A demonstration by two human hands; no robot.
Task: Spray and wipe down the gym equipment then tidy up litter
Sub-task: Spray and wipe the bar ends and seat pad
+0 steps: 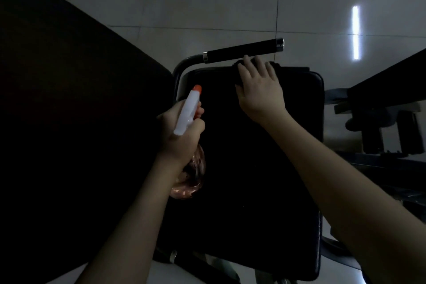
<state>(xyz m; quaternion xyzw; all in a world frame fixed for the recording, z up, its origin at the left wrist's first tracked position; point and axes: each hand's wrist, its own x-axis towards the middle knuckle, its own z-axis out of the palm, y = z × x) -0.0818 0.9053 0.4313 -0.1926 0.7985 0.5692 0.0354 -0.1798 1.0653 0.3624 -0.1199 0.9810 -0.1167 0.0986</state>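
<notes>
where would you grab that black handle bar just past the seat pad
Probably the black sleeve of the handle bar between its two chrome collars, coming from the near side across the seat pad, fingers wrapping over the top. The bar is straight, round and nearly level, with its right end free.

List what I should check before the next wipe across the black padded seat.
1. Left hand grips the clear spray bottle with white head and orange nozzle: ok.
2. Right hand lies flat on the dark cloth: ok.
3. Cloth sits on the black padded seat, at its far edge: ok.
4. Seat surface wetted by spray: cannot tell, too dark.
5. Cloth clear of the black cylindrical handle with chrome ends: cannot tell; fingertips reach right beside it.
</notes>
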